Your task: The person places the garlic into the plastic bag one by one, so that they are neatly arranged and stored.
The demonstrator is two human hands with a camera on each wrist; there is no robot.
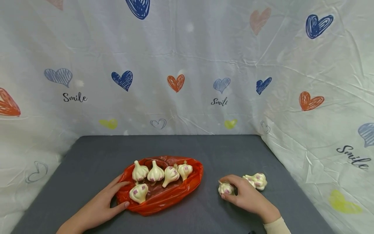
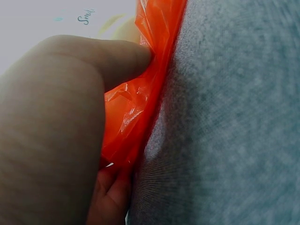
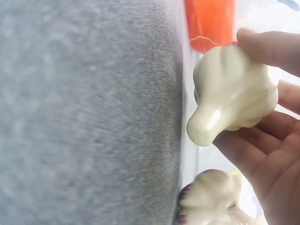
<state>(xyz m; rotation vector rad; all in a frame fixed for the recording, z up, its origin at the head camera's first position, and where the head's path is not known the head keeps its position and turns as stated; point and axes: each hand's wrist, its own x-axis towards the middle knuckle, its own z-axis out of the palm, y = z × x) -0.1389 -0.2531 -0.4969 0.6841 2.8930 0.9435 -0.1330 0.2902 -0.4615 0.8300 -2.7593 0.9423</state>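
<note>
A red plastic bag [image 1: 163, 203], opened wide, lies left of centre with several garlic bulbs [image 1: 155, 171] in it. Spread around its left end, my left hand [image 1: 102, 201] touches the rim with fingertips and thumb. In the left wrist view the thumb [image 2: 126, 61] presses on the plastic [image 2: 126, 115]. To the right of the bag, my right hand [image 1: 243, 195] pinches a garlic bulb [image 1: 226, 188] between thumb and fingers. That garlic bulb [image 3: 234, 89] has a pale, blunt stem in the right wrist view. Its lower side is close over the table.
More garlic [image 1: 259, 181] lies just behind the right hand. The dark grey table [image 1: 233, 149] ends at a pale curtain [image 1: 193, 107] printed with hearts, which also runs along the right side. A small black object [image 1: 252, 232] shows at the bottom edge.
</note>
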